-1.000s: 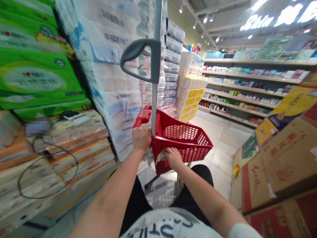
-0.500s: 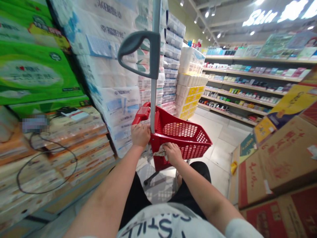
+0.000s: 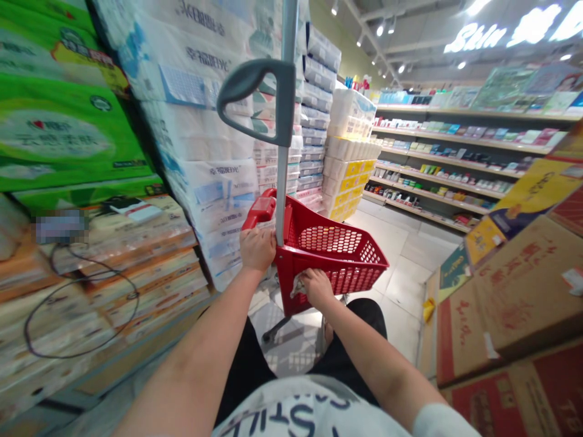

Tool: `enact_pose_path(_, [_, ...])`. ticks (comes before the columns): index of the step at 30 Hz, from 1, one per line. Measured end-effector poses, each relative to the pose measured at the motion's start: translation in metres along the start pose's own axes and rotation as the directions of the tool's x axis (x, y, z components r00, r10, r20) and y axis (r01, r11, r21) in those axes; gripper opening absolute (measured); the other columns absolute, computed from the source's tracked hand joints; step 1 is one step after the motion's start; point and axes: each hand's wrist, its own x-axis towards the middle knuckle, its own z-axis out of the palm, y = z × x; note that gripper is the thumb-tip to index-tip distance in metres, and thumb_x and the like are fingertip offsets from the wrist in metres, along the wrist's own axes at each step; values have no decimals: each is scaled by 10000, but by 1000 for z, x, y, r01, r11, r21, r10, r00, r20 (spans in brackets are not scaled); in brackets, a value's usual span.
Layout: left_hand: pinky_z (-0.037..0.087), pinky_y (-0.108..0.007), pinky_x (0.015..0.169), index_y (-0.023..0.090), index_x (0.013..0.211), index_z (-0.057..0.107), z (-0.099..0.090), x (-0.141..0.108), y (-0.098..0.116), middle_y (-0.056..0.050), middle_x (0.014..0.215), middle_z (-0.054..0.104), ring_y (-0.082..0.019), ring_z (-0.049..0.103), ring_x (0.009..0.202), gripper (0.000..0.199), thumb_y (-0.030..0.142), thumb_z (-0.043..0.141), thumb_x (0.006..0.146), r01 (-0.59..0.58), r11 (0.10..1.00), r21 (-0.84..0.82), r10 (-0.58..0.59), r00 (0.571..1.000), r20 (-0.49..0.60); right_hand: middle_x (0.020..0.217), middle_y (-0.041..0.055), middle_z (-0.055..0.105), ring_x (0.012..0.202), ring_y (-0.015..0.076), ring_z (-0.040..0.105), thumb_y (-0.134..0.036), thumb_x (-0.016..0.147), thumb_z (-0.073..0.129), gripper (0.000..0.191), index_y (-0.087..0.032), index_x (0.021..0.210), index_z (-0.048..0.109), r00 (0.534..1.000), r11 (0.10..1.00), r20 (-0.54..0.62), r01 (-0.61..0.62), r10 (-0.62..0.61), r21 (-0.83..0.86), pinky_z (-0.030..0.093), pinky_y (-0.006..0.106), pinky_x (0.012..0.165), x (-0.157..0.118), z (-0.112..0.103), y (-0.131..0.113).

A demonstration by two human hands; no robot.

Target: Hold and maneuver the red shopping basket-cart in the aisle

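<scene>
A red plastic shopping basket (image 3: 337,240) on casters stands in front of my knees, with perforated sides. From its near corner rises a metal pole (image 3: 282,176) bearing a grey loop handle (image 3: 285,103). My left hand (image 3: 257,247) is closed around the red handle (image 3: 260,209) at the basket's left end. Against the near outer wall, my right hand (image 3: 317,287) presses a crumpled whitish cloth (image 3: 298,285), closed over it. Part of the cloth is hidden under the fingers.
Stacked tissue packs (image 3: 218,182) rise behind and left of the basket. Green packs (image 3: 68,133) and a looped black cable (image 3: 136,294) are at far left. Cardboard boxes (image 3: 523,291) line the right side. Product shelves (image 3: 464,130) stand beyond the tiled floor (image 3: 401,267).
My right hand has slid slightly down the basket's wall with the cloth, which is bunched differently. The left hand stays on the red handle.
</scene>
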Motion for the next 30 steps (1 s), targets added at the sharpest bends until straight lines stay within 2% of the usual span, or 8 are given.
enact_pose_path(3, [309, -421, 823, 212, 766, 620, 1, 0, 0, -78, 707, 661, -256, 560, 778, 301, 283, 371, 919, -3, 1000, 11, 3, 1000, -5, 1109, 79, 580, 1005, 220, 476, -196, 920, 459, 274, -230, 1117, 647, 998, 1000, -70, 11, -10, 10, 336, 348, 917, 1, -1, 1])
enact_pose_path(8, [307, -424, 840, 218, 765, 617, 1, 1, 0, -79, 714, 658, -260, 561, 798, 291, 291, 379, 916, 5, 1000, -20, -5, 1000, -1, 1034, 78, 594, 945, 222, 495, -179, 860, 545, 205, -220, 997, 693, 997, 1000, 72, -8, 9, -8, 346, 359, 898, 0, -2, 0])
enact_pose_path(13, [304, -423, 830, 215, 767, 617, 0, 1, 0, -83, 716, 660, -263, 560, 799, 295, 284, 374, 919, 0, 1000, -14, 0, 1000, 8, 1113, 78, 583, 1011, 224, 471, -198, 917, 474, 269, -234, 1117, 651, 997, 1000, -78, 0, 0, -5, 317, 362, 955, -2, 0, 2])
enact_pose_path(17, [302, -424, 831, 214, 779, 621, 0, 0, 0, -85, 724, 663, -266, 553, 797, 293, 282, 373, 919, 0, 1000, -6, 0, 1000, 2, 1049, 71, 601, 985, 227, 478, -192, 892, 519, 208, -229, 1014, 683, 1000, 1000, -25, -10, 10, 1, 329, 360, 922, -5, 3, 4])
enact_pose_path(22, [303, -420, 826, 216, 767, 615, -1, 0, 0, -82, 712, 654, -261, 551, 794, 287, 276, 378, 917, -11, 1000, 2, 11, 1000, 2, 1113, 76, 597, 1033, 223, 462, -204, 932, 460, 272, -237, 1131, 642, 988, 999, -150, -43, 47, 29, 305, 356, 953, -6, 0, 5])
enact_pose_path(27, [309, -421, 826, 211, 790, 621, 0, 0, 0, -85, 708, 653, -261, 556, 794, 289, 287, 375, 920, -8, 1000, 16, 8, 1000, -11, 1046, 66, 620, 953, 214, 485, -194, 912, 491, 232, -242, 1039, 679, 992, 994, -73, -101, 103, 27, 318, 354, 893, -7, -5, 8])
enact_pose_path(30, [312, -425, 827, 213, 795, 628, 2, 0, 0, -85, 706, 656, -260, 559, 791, 285, 284, 379, 913, -12, 1000, 20, 12, 1000, -10, 1106, 74, 606, 1010, 218, 477, -226, 927, 479, 257, -240, 1121, 647, 981, 991, -140, -127, 132, 45, 312, 349, 901, -6, -10, 9])
